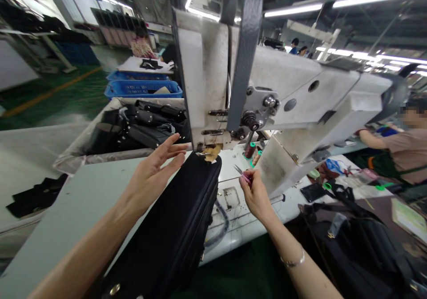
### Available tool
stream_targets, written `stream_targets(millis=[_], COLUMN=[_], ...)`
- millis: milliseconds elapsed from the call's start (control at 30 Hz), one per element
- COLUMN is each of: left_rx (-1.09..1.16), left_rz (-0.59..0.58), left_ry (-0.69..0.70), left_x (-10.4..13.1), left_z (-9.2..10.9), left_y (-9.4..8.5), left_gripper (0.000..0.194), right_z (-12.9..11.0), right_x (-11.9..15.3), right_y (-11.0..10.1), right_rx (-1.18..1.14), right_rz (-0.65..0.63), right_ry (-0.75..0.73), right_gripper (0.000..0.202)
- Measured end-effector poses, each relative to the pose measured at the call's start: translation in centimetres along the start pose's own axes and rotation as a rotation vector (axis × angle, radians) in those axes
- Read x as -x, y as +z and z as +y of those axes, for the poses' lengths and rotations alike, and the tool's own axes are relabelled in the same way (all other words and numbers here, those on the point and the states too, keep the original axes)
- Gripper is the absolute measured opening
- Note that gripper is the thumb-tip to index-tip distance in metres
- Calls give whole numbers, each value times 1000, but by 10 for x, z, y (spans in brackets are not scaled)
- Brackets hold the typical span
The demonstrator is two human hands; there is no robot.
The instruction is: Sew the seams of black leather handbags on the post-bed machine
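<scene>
A long black bag (180,201) lies slanting under the head of a grey-white sewing machine (213,68), its far end at the needle area. Left of that end, my left hand (153,174) hovers with its fingers spread and nothing in them. On the other side, my right hand (255,192) is closed around small pink-handled snips (243,173), whose metal tips point up and left toward the machine head. A scrap of yellowish material (212,153) hangs by the presser foot.
Behind the table, a lined bin (80,143) holds black bags, with blue crates (143,89) beyond. Thread spools (250,150) stand behind my right hand. At right are a dark phone (312,192), a black bag with straps (363,241) and a seated person (407,143).
</scene>
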State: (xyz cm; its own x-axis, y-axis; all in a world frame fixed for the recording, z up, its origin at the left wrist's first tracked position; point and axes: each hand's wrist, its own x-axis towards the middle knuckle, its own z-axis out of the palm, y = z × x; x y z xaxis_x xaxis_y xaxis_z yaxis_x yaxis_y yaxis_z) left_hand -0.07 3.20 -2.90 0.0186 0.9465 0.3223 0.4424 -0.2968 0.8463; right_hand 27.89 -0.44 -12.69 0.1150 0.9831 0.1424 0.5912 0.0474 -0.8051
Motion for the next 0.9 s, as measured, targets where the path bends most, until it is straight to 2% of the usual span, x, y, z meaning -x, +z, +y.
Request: stream_targets(millis=[100,167,267,367,433,533,633,733,833,900], left_rx=[-2,-21,-158,-407,-523,-625,-600,-523,-491,-497], left_rz=[-3,-17,-58,-73,-90,-115,-181,-327,-405,-422], left_ry=[-25,-18,45,226,324,327,314,325,335,375], left_x=[14,25,43,58,66,72,73,71,69,69], left_z=[10,20,36,43,41,38,40,43,43,42], left_y=[-9,-15,-18,-11,-4,8,16,20,20,21], left_gripper=[56,49,40,34,31,32,27,20,11,10], right_z=[-51,-71,-86,-92,-96,-101,-100,-93,-93,-104], right_x=[10,13,12,12,15,23,25,20,15,15], right_y=[-12,-12,-11,-12,-13,-12,-11,-15,-26,-33], right_rx=[-30,15,141,179,79,-137,-258,-220,-59,-89], right_rz=[25,62,104,17,-64,-74,-97,-142,-7,117], right_ry=[-194,-317,-420,-503,-496,-378,-285,-259,-262,-290], right_gripper=[23,19,15,13,13,15,16,23,23,26])
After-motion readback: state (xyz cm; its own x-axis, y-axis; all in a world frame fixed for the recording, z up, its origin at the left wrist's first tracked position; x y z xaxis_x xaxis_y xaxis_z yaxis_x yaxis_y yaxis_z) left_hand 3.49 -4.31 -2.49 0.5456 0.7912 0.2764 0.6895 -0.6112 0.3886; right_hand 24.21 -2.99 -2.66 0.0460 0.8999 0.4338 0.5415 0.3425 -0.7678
